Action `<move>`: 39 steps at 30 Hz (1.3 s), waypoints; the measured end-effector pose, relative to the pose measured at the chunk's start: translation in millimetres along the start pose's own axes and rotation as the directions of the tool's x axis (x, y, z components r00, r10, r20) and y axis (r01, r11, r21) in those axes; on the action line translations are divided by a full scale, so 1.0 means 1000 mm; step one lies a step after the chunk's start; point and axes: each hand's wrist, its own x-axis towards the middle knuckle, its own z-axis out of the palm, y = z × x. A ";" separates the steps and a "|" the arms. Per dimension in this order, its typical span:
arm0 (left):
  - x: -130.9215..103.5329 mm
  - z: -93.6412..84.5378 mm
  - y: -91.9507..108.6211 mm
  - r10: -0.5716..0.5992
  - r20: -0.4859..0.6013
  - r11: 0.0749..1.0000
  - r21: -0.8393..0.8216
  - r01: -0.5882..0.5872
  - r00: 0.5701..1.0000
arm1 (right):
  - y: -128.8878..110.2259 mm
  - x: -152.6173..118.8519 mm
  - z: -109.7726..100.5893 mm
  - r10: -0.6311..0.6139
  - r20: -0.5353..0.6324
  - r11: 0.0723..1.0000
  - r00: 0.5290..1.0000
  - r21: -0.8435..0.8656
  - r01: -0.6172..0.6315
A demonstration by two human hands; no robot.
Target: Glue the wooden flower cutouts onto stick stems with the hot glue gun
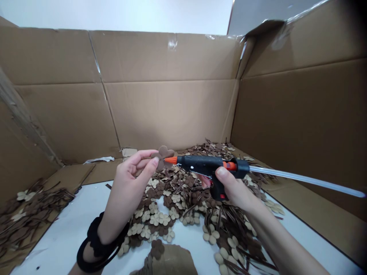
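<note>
Between the thumb and fingers of my left hand is a brown flower piece, held up above the heap. My right hand is wrapped round the handle of a black glue gun. Its orange nozzle points left and meets the middle of the flower. A long clear glue stick sticks out of the gun's back end to the right. Below both hands lie many cream flower pieces and dark brown strips.
Cardboard walls stand at the back and sides. Another pile of brown pieces lies at the left. A cardboard piece sits at the front of the white board, with a dark flower on it.
</note>
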 end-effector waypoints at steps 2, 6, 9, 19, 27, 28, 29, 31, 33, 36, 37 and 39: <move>0.000 0.000 0.000 0.013 -0.018 1.000 0.022 -0.013 1.000 | 0.001 -0.001 0.001 -0.009 -0.006 1.000 1.000 0.007 0.010; 0.001 0.000 0.000 0.051 -0.055 0.997 0.067 -0.047 0.997 | -0.001 -0.001 0.006 -0.006 -0.016 1.000 1.000 0.029 0.006; 0.001 -0.001 -0.001 0.094 -0.048 0.992 0.092 -0.089 0.994 | -0.005 -0.001 0.007 0.031 -0.035 0.999 0.999 0.025 -0.030; -0.001 0.003 -0.007 0.096 -0.011 0.977 0.192 -0.092 0.995 | -0.025 0.009 -0.022 -0.035 -0.306 0.993 0.951 0.099 0.068; 0.000 0.016 -0.014 -0.022 0.239 0.985 0.174 -0.020 0.971 | -0.015 0.010 0.017 0.094 -0.023 0.994 0.995 0.064 -0.093; 0.001 0.015 -0.014 -0.028 0.251 0.985 0.171 -0.016 0.967 | -0.014 0.010 0.018 0.097 -0.012 0.993 0.995 0.076 -0.096; 0.001 0.015 -0.014 -0.035 0.260 0.986 0.167 -0.009 0.965 | -0.013 0.011 0.018 0.098 -0.003 0.992 0.995 0.086 -0.097; 0.000 0.014 -0.013 -0.045 0.276 0.987 0.159 0.000 0.960 | -0.012 0.011 0.016 0.097 0.002 0.991 0.995 0.094 -0.097; 0.000 0.014 -0.012 -0.052 0.294 0.988 0.158 0.005 0.955 | -0.011 0.012 0.014 0.105 0.009 0.991 0.994 0.077 -0.105; 0.003 0.014 -0.014 -0.036 0.289 0.988 0.156 -0.010 0.957 | -0.012 0.012 0.013 0.112 0.012 0.992 0.994 0.054 -0.112; 0.007 0.014 -0.018 -0.024 0.278 0.986 0.164 -0.022 0.960 | -0.013 0.012 0.014 0.114 0.005 0.992 0.993 0.061 -0.114; 0.016 0.015 -0.035 -0.008 0.275 0.970 0.237 -0.060 0.962 | -0.014 0.013 0.015 0.125 -0.027 0.988 0.992 0.096 -0.122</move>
